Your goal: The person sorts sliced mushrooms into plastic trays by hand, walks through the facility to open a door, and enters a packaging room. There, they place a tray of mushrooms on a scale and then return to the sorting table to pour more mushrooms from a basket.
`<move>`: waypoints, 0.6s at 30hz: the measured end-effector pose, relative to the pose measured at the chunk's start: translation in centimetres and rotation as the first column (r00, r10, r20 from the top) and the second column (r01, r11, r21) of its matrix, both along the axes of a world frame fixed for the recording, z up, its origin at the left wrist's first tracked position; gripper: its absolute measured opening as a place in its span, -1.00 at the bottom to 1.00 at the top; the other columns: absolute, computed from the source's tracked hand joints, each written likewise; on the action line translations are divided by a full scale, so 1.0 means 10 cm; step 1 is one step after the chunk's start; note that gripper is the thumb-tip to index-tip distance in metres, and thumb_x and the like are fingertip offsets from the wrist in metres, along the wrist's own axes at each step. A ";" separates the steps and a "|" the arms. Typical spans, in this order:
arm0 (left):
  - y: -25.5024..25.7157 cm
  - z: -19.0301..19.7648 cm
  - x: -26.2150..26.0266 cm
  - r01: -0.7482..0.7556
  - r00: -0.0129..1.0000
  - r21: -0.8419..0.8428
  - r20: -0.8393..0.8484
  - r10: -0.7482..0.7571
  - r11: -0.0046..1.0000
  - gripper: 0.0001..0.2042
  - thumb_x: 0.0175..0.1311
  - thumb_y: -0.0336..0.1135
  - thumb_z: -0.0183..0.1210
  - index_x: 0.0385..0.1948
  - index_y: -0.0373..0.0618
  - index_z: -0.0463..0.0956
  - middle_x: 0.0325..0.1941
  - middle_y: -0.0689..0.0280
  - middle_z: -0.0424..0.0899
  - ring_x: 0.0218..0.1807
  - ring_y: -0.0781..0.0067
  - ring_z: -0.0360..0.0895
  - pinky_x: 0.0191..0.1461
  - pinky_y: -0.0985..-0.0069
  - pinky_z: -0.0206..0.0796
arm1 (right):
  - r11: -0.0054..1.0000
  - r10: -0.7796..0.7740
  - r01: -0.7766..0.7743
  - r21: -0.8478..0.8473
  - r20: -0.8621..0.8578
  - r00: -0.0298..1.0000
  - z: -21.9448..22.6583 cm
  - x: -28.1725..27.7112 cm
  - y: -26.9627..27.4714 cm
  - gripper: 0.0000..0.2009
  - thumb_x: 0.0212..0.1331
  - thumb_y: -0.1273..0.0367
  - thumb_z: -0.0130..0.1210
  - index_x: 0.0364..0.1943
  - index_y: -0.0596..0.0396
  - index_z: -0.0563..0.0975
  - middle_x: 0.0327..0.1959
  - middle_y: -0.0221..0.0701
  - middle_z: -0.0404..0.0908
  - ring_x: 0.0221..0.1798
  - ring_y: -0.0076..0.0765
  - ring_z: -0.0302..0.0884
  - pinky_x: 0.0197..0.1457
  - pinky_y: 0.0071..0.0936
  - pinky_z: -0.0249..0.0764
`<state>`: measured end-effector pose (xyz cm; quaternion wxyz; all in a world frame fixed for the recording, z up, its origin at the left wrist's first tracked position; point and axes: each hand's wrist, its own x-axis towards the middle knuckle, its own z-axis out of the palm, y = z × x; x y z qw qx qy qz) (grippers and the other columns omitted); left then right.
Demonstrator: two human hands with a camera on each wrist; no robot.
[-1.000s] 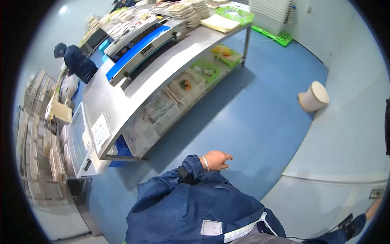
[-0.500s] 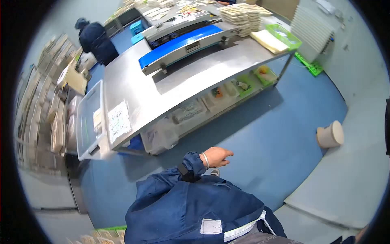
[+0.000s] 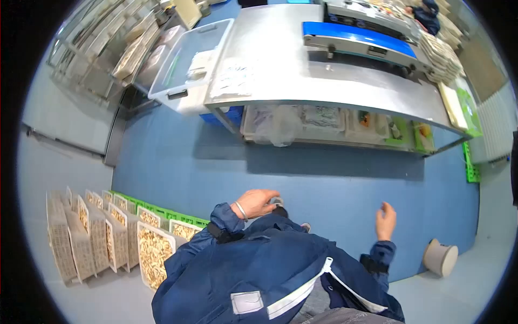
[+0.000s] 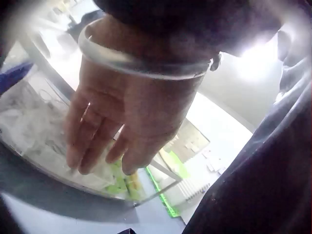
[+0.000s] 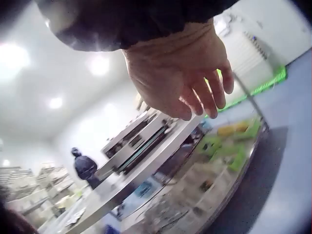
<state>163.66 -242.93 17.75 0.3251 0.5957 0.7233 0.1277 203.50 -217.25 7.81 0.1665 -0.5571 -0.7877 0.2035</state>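
My left hand [image 3: 256,203] hangs in front of the jacket with relaxed fingers and holds nothing. A pale bangle [image 4: 141,66] circles that wrist, and in the left wrist view the fingers point down, slightly parted. On the other side of the body, my right hand [image 3: 386,221] is raised over the blue floor, also without anything in it. The right wrist view shows its fingers loosely spread. Nearest the left arm stands a white basket of pale, cut food pieces [image 3: 154,256], partly covered by the sleeve.
Several more baskets [image 3: 89,232] stand in rows along a green rack [image 3: 151,208] at lower left. Ahead is a steel table [image 3: 270,86] bearing a blue-belted conveyor [image 3: 359,36], with bins on its lower shelf. A clear tub [image 3: 178,93] adjoins its left end. A round bin [image 3: 440,258] stands at right.
The head view has swung left, so the table now lies straight ahead and the baskets at lower left show. My right hand has come into view; the left stays before the body.
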 end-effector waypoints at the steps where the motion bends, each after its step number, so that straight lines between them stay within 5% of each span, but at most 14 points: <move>1: -0.13 0.02 -0.05 -0.100 0.994 0.038 0.037 0.099 0.994 -0.59 0.21 -0.25 0.16 0.11 -0.14 0.44 -0.24 0.11 0.65 -0.22 0.08 0.59 -0.12 0.25 0.42 | 0.994 0.101 -0.103 -0.040 -0.051 0.994 0.01 -0.40 -0.10 -0.64 0.04 0.39 0.13 -0.01 0.08 0.55 -0.07 -0.24 0.62 0.07 -0.10 0.49 0.17 -0.22 0.38; 4: -0.57 0.15 -0.30 -0.269 0.959 0.155 0.133 0.249 0.951 -0.59 0.21 -0.30 0.17 0.11 -0.18 0.44 -0.28 0.09 0.63 -0.26 0.11 0.58 -0.15 0.31 0.42 | 0.910 0.368 -0.397 -0.120 -0.209 0.906 0.08 -1.45 -0.48 -0.64 0.01 0.43 0.12 -0.03 0.09 0.56 -0.07 -0.20 0.62 0.06 -0.05 0.50 0.17 -0.20 0.38; 6: -0.90 0.00 -0.51 -0.367 0.920 0.122 0.196 0.340 0.922 -0.62 0.19 -0.34 0.20 0.06 -0.19 0.47 -0.33 0.09 0.62 -0.32 0.13 0.55 -0.20 0.31 0.39 | 0.828 0.557 -0.560 0.037 -0.180 0.811 0.10 -1.97 -0.73 -0.63 0.00 0.39 0.11 -0.01 0.08 0.55 -0.12 -0.17 0.61 -0.03 0.03 0.52 0.06 -0.10 0.41; 7: -1.04 -0.02 -0.64 -0.401 0.902 0.067 0.202 0.381 0.913 -0.62 0.18 -0.35 0.20 0.05 -0.24 0.48 -0.43 0.13 0.59 -0.42 0.27 0.51 -0.27 0.38 0.37 | 0.827 0.558 -0.562 0.015 -0.139 0.818 0.37 -2.30 -0.86 -0.68 -0.01 0.39 0.08 -0.11 0.09 0.59 -0.22 -0.14 0.63 -0.07 0.06 0.53 0.01 -0.05 0.42; 9: -1.43 -0.36 -1.05 -0.374 0.910 0.022 0.200 0.362 0.927 -0.63 0.17 -0.38 0.20 0.02 -0.30 0.49 -0.51 0.17 0.56 -0.48 0.38 0.47 -0.31 0.43 0.35 | 0.838 0.546 -0.546 0.009 -0.046 0.837 0.13 -2.81 -0.99 -0.82 -0.07 0.40 0.04 -0.36 0.13 0.56 -0.35 -0.10 0.62 -0.12 0.07 0.53 -0.04 -0.01 0.41; 10: -1.53 -0.43 -1.25 -0.345 0.913 -0.029 0.222 0.343 0.938 -0.64 0.16 -0.39 0.20 0.02 -0.30 0.49 -0.52 0.18 0.56 -0.48 0.39 0.48 -0.30 0.45 0.36 | 0.854 0.514 -0.511 -0.099 0.006 0.858 0.23 -3.04 -1.07 -0.85 -0.05 0.38 0.03 -0.39 0.11 0.54 -0.34 -0.14 0.61 -0.14 0.03 0.52 -0.05 -0.03 0.39; 11: -1.59 -0.42 -1.40 -0.342 0.904 -0.088 0.241 0.353 0.936 -0.64 0.16 -0.41 0.20 0.01 -0.30 0.49 -0.53 0.19 0.56 -0.48 0.41 0.49 -0.29 0.46 0.37 | 0.879 0.475 -0.472 0.063 -0.048 0.879 0.12 -3.17 -1.24 -0.84 -0.01 0.37 0.02 -0.34 0.08 0.54 -0.31 -0.21 0.59 -0.13 -0.04 0.50 -0.05 -0.08 0.35; 12: -1.52 -0.34 -1.51 -0.305 0.912 -0.121 0.249 0.327 0.945 -0.64 0.16 -0.42 0.20 0.01 -0.30 0.49 -0.53 0.19 0.56 -0.48 0.42 0.50 -0.29 0.47 0.38 | 0.891 0.453 -0.451 0.047 -0.055 0.890 0.13 -3.25 -1.27 -0.79 0.01 0.38 0.01 -0.26 0.07 0.54 -0.28 -0.26 0.56 -0.10 -0.09 0.49 -0.03 -0.13 0.32; 13: -1.43 -0.27 -1.67 -0.264 0.919 -0.156 0.259 0.297 0.952 -0.65 0.15 -0.43 0.19 0.01 -0.30 0.49 -0.53 0.20 0.57 -0.48 0.43 0.51 -0.29 0.48 0.38 | 0.879 0.453 -0.457 -0.139 -0.062 0.890 0.35 -3.26 -1.30 -0.69 0.06 0.38 0.01 -0.06 0.07 0.50 -0.18 -0.29 0.53 -0.02 -0.11 0.43 0.05 -0.11 0.32; 15: -1.27 -0.31 -2.04 -0.154 0.953 -0.136 0.243 0.183 0.979 -0.65 0.15 -0.45 0.18 0.01 -0.31 0.49 -0.53 0.20 0.57 -0.48 0.44 0.51 -0.31 0.49 0.39 | 0.915 0.323 -0.324 -0.238 -0.045 0.945 0.47 -3.12 -1.46 -0.66 0.06 0.35 0.02 -0.04 0.08 0.51 -0.13 -0.25 0.53 0.05 -0.07 0.43 0.11 -0.09 0.32; 18: -0.81 -0.41 -2.40 0.038 0.981 -0.002 0.189 -0.037 0.999 -0.65 0.16 -0.48 0.15 0.02 -0.35 0.48 -0.52 0.21 0.56 -0.50 0.48 0.48 -0.36 0.53 0.37 | 0.984 -0.163 0.163 0.078 -0.014 0.987 0.08 -2.25 -1.45 -0.77 -0.02 0.39 0.01 -0.25 0.09 0.57 -0.20 -0.20 0.56 -0.05 0.02 0.46 -0.02 0.02 0.36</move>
